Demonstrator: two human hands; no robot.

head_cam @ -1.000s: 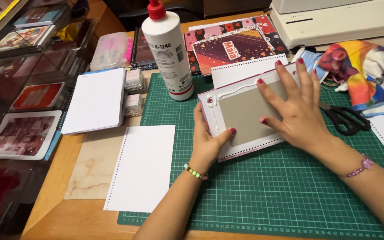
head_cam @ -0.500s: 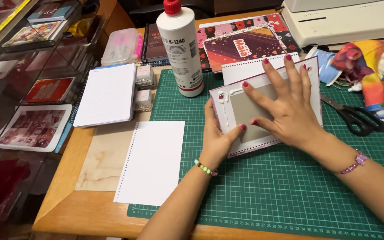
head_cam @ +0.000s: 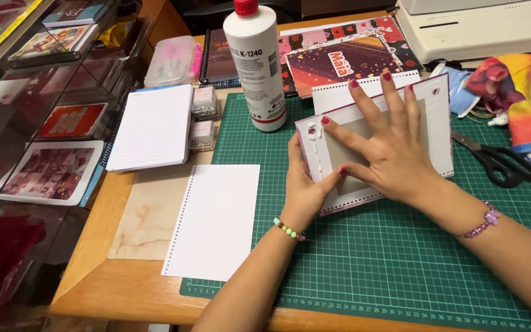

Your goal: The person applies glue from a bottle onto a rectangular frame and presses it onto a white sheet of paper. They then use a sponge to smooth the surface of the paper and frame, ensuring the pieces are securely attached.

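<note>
A white notebook cover (head_cam: 437,132) with a pink edge and a grey board in its middle lies on the green cutting mat (head_cam: 401,270). My right hand (head_cam: 388,147) presses flat on the grey board, fingers spread. My left hand (head_cam: 305,184) rests against the cover's left edge, thumb along it, beside a line of white glue (head_cam: 318,147) near the left border. A tall white glue bottle (head_cam: 254,64) with a red cap stands just left of the cover.
A punched white sheet (head_cam: 213,221) lies left of my arms over a marbled sheet (head_cam: 145,218). A lined pad (head_cam: 153,126), two small boxes (head_cam: 203,120), black scissors (head_cam: 499,161), coloured cloth (head_cam: 517,104), a patterned cover (head_cam: 339,61) and a white machine (head_cam: 480,27) surround the mat.
Both hands stay on the cover. The right hand has slid slightly and the left hand has shifted along the cover's left edge; the camera view has moved a little.
</note>
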